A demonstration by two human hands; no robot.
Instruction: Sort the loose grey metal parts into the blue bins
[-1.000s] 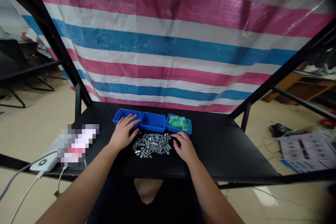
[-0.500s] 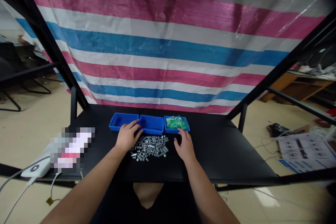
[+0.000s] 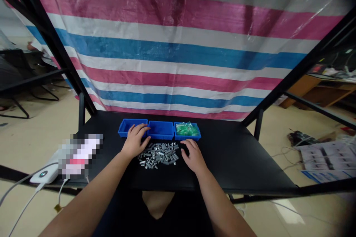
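Observation:
A loose pile of small silvery metal pieces, like screws and pins (image 3: 160, 154), lies on the black table. Behind it stand three blue bins in a row: a left bin (image 3: 122, 133), a middle bin (image 3: 161, 129), and a right bin (image 3: 189, 137) with clear bags of green pieces (image 3: 187, 129) in it. My left hand (image 3: 136, 141) is open over the pile's left edge, its fingers spread by the left and middle bins. At the pile's right side my right hand (image 3: 194, 154) is open with fingers slightly curved. Neither hand shows anything held.
On the table's left lie a white device with a round button (image 3: 44, 174), cables and a blurred-out object (image 3: 80, 155). Black frame posts (image 3: 258, 126) rise at both sides. A striped plastic sheet (image 3: 172, 55) hangs behind the table.
My right hand has moved left, from the right bin's front edge to the pile's right side. My left hand has reached slightly forward, fingers more spread. The view has shifted slightly.

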